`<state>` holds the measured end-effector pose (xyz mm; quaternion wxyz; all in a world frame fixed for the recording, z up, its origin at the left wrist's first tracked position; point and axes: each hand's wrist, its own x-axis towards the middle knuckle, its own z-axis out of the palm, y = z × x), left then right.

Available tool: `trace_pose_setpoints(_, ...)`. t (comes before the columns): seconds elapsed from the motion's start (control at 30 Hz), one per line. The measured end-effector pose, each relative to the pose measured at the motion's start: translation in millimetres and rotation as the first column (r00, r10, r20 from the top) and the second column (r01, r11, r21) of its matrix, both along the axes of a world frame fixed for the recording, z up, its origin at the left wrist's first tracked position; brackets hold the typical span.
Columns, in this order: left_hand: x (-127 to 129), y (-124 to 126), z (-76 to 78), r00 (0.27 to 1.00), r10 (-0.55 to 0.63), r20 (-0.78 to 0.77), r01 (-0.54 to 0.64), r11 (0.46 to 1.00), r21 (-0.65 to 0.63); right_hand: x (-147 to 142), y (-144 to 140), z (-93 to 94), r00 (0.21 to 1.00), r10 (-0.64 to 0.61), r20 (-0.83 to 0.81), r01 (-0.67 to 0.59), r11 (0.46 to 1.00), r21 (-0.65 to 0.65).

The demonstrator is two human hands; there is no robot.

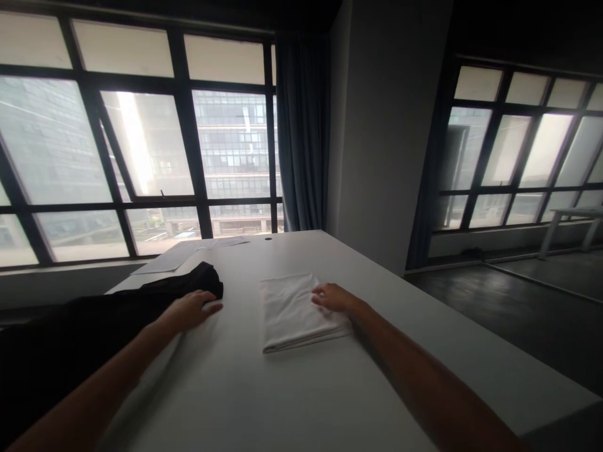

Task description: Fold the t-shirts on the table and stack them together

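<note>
At lower left of the frame, the left hand [191,309] lies flat and open-fingered on the edge of a black garment [141,301], pinching nothing. That dark cloth looks soft, limp and light; it would sag unless gathered by a hem or a bunched fold. At centre, a folded white cloth [294,311] lies flat on the white table [282,395], well apart from the black one. The right hand [332,296] rests on its right edge, fingers loosely spread, not closed. Equally soft, it is probably best lifted from beneath the stacked fold.
</note>
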<state>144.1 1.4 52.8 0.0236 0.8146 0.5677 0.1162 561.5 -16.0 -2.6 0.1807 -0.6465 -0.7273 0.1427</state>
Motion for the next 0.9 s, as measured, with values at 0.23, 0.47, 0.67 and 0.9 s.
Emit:
trace_pose_setpoints(0.23, 100, -84, -52.9, 0.948, -0.316, -0.035, 0.313, 0.947, -0.079, 6, -22, -16.0, 0.972, -0.227, 0.063, 0.226, 0.974, 0.022)
trace_pose_setpoints(0.47, 98, -79, -61.9, 0.968, -0.251, 0.011, 0.250, 0.966, 0.074, -26, -31, -6.9, 0.633, 0.137, -0.762, -0.244, 0.969, -0.029)
trace_pose_setpoints(0.67, 113, -92, -66.6, 0.935, -0.282, 0.214, 0.270, 0.959, 0.086, -74, -38, -20.1, 0.553, 0.387, -0.738, -0.454, 0.883, 0.123)
trace_pose_setpoints(0.9, 113, -72, -77.1, 0.663, -0.259, 0.703, 0.367, 0.930, -0.003, -105, -42, -13.4, 0.773, 0.519, -0.366, -0.378, 0.839, 0.391)
